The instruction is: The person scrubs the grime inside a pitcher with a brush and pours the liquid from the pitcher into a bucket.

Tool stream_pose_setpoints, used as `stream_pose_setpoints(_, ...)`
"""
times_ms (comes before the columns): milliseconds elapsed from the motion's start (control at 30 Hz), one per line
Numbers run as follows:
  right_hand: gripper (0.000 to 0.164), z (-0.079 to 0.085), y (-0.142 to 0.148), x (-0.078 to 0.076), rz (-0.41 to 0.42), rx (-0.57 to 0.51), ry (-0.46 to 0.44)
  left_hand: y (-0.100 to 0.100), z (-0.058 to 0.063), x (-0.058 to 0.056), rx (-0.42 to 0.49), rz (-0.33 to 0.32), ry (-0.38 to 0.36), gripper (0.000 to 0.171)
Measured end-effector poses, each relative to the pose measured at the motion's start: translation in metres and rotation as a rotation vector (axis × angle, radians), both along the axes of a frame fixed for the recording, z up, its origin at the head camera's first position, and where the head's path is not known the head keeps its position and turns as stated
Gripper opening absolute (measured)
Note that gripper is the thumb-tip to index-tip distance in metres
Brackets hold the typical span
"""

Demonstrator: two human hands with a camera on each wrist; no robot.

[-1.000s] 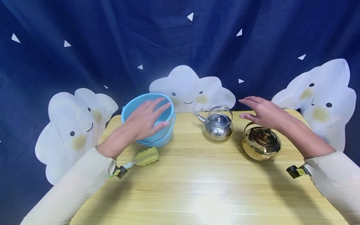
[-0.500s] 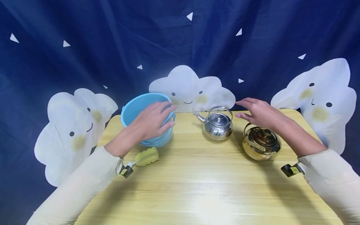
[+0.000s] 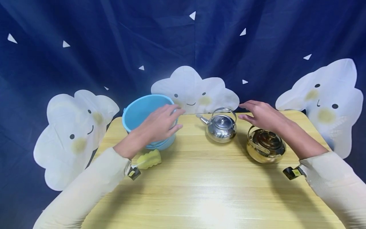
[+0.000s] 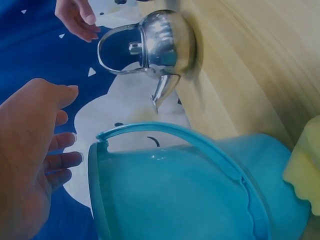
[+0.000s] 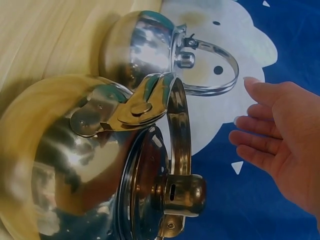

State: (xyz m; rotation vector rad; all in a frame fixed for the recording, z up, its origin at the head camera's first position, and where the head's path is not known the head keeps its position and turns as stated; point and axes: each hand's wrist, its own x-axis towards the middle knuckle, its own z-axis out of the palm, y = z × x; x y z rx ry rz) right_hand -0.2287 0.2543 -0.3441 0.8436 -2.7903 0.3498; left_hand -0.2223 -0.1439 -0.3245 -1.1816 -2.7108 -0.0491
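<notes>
My left hand [image 3: 160,124] hovers over the right side of a light blue bucket [image 3: 137,113], its fingers loosely extended and holding nothing. In the left wrist view the bucket's handle [image 4: 165,127] hangs free of the hand. My right hand [image 3: 264,116] is raised above and behind a gold kettle [image 3: 266,149], fingers relaxed around air. A smaller silver kettle [image 3: 221,128] stands between the hands, its spout pointing left toward the bucket. The right wrist view has the right hand [image 5: 280,135] apart from both kettles. A yellow sponge brush [image 3: 150,159] lies before the bucket, its handle partly covered by my left wrist.
Everything stands on a light wooden table [image 3: 200,178]. A dark blue curtain [image 3: 171,38] with white clouds and triangles hangs right behind the table's back edge. The silver and gold kettles stand close together at the right.
My left hand has drifted right across the bucket's opening, and its sleeve now covers more of the brush handle. My right hand has shifted slightly left. Bucket and kettles stay put.
</notes>
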Motion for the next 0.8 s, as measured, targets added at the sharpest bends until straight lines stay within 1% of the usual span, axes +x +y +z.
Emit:
stream_pose_setpoints(167, 0.042, 0.0, -0.003, -0.001, 0.0, 0.001, -0.02, 0.006, -0.002, -0.002, 0.0, -0.014, -0.002, 0.052)
stream_pose_setpoints(367, 0.04, -0.001, -0.006, -0.002, -0.007, 0.006, -0.03, 0.012, -0.006, -0.003, 0.023, -0.049, 0.027, 0.05)
stream_pose_setpoints(633, 0.034, -0.003, -0.011, -0.004, 0.007, -0.004, -0.023, 0.02, -0.012, -0.005, 0.027, -0.057, 0.017, 0.049)
stream_pose_setpoints(800, 0.032, -0.007, -0.013, -0.006, 0.002, -0.018, -0.027, 0.027, -0.017, -0.005, 0.046, -0.1, 0.033, 0.046)
